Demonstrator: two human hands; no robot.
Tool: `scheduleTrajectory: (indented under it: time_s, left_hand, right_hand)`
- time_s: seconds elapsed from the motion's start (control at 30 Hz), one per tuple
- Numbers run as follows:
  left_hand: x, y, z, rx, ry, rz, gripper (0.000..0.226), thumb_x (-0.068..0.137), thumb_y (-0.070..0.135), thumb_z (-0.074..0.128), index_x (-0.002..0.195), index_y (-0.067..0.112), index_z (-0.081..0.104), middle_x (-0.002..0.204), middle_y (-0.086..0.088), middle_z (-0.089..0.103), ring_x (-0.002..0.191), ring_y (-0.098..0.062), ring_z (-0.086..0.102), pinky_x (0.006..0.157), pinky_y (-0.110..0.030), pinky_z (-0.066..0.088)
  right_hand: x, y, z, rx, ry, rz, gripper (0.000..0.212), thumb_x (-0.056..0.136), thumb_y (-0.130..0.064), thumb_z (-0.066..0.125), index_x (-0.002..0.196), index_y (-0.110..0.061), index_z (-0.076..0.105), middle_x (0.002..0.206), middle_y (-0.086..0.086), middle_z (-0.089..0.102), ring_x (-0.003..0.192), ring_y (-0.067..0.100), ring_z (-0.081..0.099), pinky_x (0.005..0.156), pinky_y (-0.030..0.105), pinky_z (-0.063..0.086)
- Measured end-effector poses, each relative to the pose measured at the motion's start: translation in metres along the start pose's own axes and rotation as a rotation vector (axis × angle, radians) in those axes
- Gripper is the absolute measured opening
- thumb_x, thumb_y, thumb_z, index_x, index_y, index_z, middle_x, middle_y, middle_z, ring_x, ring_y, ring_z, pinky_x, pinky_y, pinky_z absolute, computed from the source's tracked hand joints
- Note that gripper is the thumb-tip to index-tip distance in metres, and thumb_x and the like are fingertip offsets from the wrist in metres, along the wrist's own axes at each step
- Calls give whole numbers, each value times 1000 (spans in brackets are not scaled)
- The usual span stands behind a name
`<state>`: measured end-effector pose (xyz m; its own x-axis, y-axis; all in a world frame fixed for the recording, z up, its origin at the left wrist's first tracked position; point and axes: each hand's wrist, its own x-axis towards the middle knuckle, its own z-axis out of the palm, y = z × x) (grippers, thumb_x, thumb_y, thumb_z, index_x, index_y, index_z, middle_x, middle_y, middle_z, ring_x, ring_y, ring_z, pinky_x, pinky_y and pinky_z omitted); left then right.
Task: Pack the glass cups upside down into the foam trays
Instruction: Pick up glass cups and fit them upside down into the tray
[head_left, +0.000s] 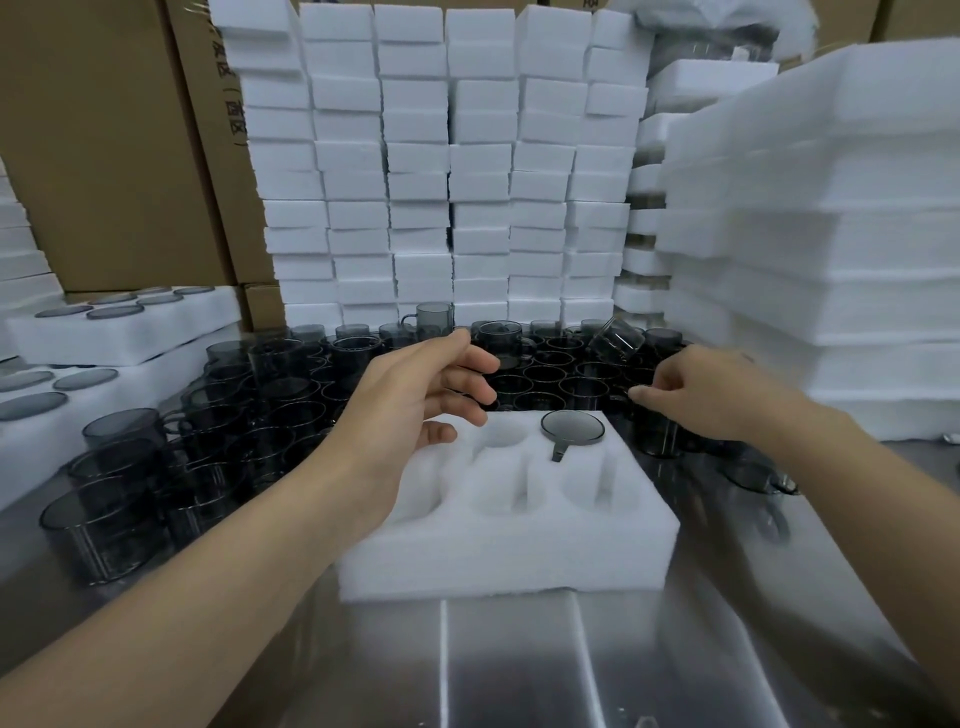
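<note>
Steel table (519, 665), foam tray (509, 561), one cup (572, 427)

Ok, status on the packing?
Left hand open, empty. Right hand at loose cups, grip unclear. Foam tray: one cup in, upside down. Nothing blocking.

We see foam tray (509, 551) on metal table (519, 665) | one cup (572, 427) upside down, far-right slot | left hand (415, 400) spread above tray | right hand (701, 389) curled over loose cups (545, 374)
</note>
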<state>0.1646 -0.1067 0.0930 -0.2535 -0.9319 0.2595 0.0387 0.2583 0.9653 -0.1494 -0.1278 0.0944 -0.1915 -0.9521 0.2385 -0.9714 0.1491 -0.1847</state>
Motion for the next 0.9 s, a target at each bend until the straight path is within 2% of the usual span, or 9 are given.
scheduleTrajectory:
  time_s: [0.07, 0.1, 0.2, 0.3, 0.37, 0.5, 0.63, 0.77, 0.9]
  left_hand:
    - [0, 0, 0, -1, 2, 2, 37, 108, 44, 55, 91, 24, 82, 86, -2, 75, 72, -12, 68, 72, -33, 44]
    - [0, 0, 1, -2, 3, 3, 37, 108, 43, 55, 90, 25, 82, 86, -2, 75, 72, -12, 68, 72, -33, 44]
    - [-1, 1, 1, -3, 3, 5, 38, 108, 44, 55, 90, 25, 82, 86, -2, 75, 72, -13, 68, 72, -34, 44]
    - [0, 0, 0, -2, 1, 5, 37, 108, 43, 55, 91, 24, 81, 85, -3, 75, 72, -13, 67, 72, -34, 44]
    - [0, -1, 0, -7, -3, 8, 37, 108, 42, 55, 92, 22, 81, 86, -3, 75, 72, -13, 67, 71, -33, 43]
    - [0, -2, 0, 3, -14, 25, 28, 102, 42, 65, 90, 24, 83, 87, -3, 75, 74, -13, 69, 70, -31, 45]
    - [-1, -2, 1, 35, -27, 47, 30, 86, 49, 66, 102, 29, 82, 100, 1, 81, 83, -16, 76, 70, -31, 51]
    - [-3, -1, 2, 11, -100, 88, 43, 95, 64, 60, 127, 38, 72, 119, 3, 80, 98, -23, 80, 74, -33, 56]
    - [-4, 1, 4, 27, -112, 92, 57, 98, 73, 52, 125, 29, 76, 103, 2, 77, 85, -15, 72, 75, -35, 54]
  right_hand:
    - [-3, -5, -3, -28, -44, 4, 63, 89, -84, 55, 75, -23, 67, 68, -4, 68, 73, 15, 64, 81, 35, 55]
    - [-5, -7, -5, -65, -78, -3, 59, 85, -85, 60, 79, -27, 69, 71, -6, 69, 76, 13, 64, 84, 36, 56]
    - [-11, -14, -9, -123, -123, -38, 30, 83, -60, 80, 87, -32, 68, 76, -11, 68, 73, 7, 63, 72, 30, 52]
    - [-12, -18, -12, -107, -85, -46, 24, 86, -54, 78, 84, -34, 64, 83, -12, 67, 76, 9, 62, 70, 32, 51]
    - [-13, -22, -15, -111, 30, -58, 26, 86, -59, 72, 82, -37, 60, 89, -13, 62, 81, 13, 58, 71, 36, 50]
    - [-25, -41, -21, 37, 431, -177, 30, 89, -65, 64, 90, -36, 61, 98, -9, 55, 82, 20, 57, 63, 34, 42]
    - [-45, -72, -22, 283, 685, -370, 30, 92, -61, 67, 103, -34, 65, 114, -9, 55, 84, 20, 62, 70, 40, 54]
    - [-69, -104, -19, 309, 738, -591, 35, 90, -59, 71, 113, -33, 66, 116, -14, 58, 80, 11, 60, 60, 37, 55]
    - [-83, -122, -3, 302, 696, -725, 50, 88, -51, 80, 127, -26, 62, 117, -12, 64, 94, 11, 63, 67, 41, 59]
